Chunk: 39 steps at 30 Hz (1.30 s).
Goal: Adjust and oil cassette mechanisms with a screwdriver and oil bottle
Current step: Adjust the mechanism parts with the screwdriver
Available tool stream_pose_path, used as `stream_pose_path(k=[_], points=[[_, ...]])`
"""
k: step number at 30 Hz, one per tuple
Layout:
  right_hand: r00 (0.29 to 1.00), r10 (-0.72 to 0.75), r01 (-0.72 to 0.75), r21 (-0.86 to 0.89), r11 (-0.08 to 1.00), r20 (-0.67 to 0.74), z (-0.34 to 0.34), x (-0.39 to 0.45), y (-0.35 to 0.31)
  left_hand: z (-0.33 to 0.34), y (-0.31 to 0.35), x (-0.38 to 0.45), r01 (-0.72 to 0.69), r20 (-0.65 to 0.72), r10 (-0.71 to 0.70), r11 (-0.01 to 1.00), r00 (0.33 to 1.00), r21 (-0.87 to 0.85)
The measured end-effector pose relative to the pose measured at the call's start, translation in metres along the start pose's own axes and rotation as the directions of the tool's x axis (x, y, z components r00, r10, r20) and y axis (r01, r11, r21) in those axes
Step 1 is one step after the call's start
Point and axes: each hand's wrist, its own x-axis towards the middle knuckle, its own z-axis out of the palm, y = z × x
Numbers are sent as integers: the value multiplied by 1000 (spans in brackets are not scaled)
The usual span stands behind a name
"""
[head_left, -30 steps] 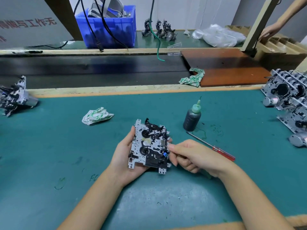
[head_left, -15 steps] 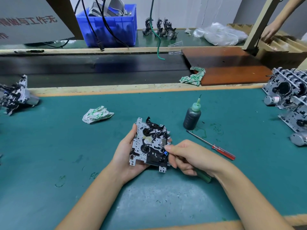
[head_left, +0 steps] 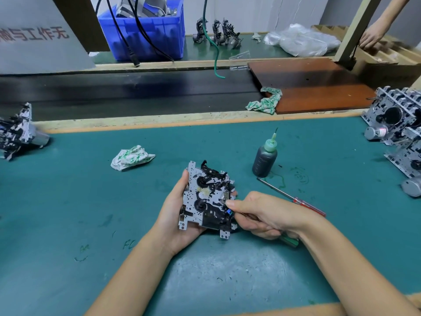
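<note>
My left hand point(head_left: 176, 215) grips a grey and black cassette mechanism point(head_left: 206, 198) from its left side, holding it above the green mat point(head_left: 68, 213). My right hand point(head_left: 262, 215) holds a green-handled screwdriver point(head_left: 289, 241) and its fingertips meet the mechanism's right edge by a small blue part; the tool's tip is hidden. A dark oil bottle point(head_left: 264, 159) with a green nozzle stands upright behind my right hand. A red-handled screwdriver point(head_left: 293, 198) lies on the mat beside it.
A crumpled rag point(head_left: 131, 157) lies left of the mechanism. More cassette mechanisms are stacked at the right edge point(head_left: 401, 131) and the left edge point(head_left: 17, 132). Behind the mat runs a dark conveyor point(head_left: 114, 92) with a brown board point(head_left: 314, 87). Another person's hand point(head_left: 371, 37) reaches far right.
My right hand has slid slightly lower along the mechanism's right edge, and the green handle now shows under my wrist. The mechanism stays in my left hand.
</note>
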Motion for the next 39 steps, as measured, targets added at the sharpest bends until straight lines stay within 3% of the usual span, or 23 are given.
stream_pose_path(k=[9,14,20,25,30,39], points=[[997,21,-20,-24,1000,73,-5,2,3,0,-1,2,-18,0,18,999,1000,31],[999,4,-3,-23,1000,46,-4,3,1,0,-1,1,-24,8,24,999,1000,22],[977,-128,132,15,991,-173,1,4,8,1,1,-4,-10,84,15,999,996,-54],[832,-343,362,-41,931,-437,-6,2,4,-2,0,-7,15,194,13,990,981,-142],[844,-360,356,-86,930,-397,-4,2,5,-5,-1,-7,41,214,-15,992,977,-116],[847,-383,325,-212,922,-368,-3,9,12,-4,-1,-4,47,114,-40,997,993,-65]])
